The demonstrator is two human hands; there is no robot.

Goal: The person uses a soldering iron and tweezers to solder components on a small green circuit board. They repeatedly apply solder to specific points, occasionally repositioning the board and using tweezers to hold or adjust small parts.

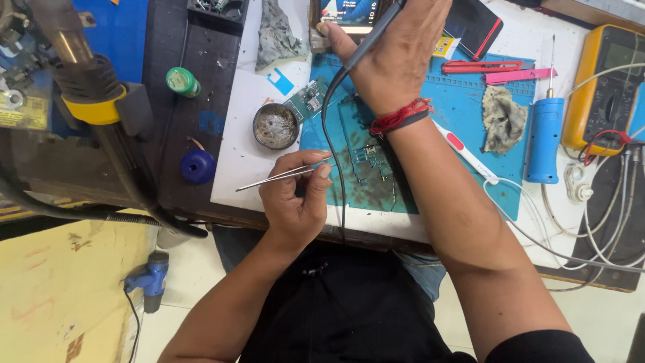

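My left hand (pixel 295 195) pinches a pair of thin metal tweezers (pixel 272 179) whose tips point left over the white board. My right hand (pixel 393 50) reaches to the far side of the blue work mat (pixel 463 114) and grips a black soldering pen (pixel 376 33) with a black cable (pixel 332 134) running back toward me. Its thumb rests near a phone with a lit screen (pixel 349 13). A small green circuit board (pixel 309 99) lies on the mat's left edge, between the two hands.
A round tin of flux (pixel 275 126), a green cap (pixel 181 81) and a blue spool (pixel 197 166) sit at left. A blue powered screwdriver (pixel 544 138), grey rag (pixel 504 117), red and pink cutters (pixel 480 66) and a yellow multimeter (pixel 605 87) lie at right, with white cables.
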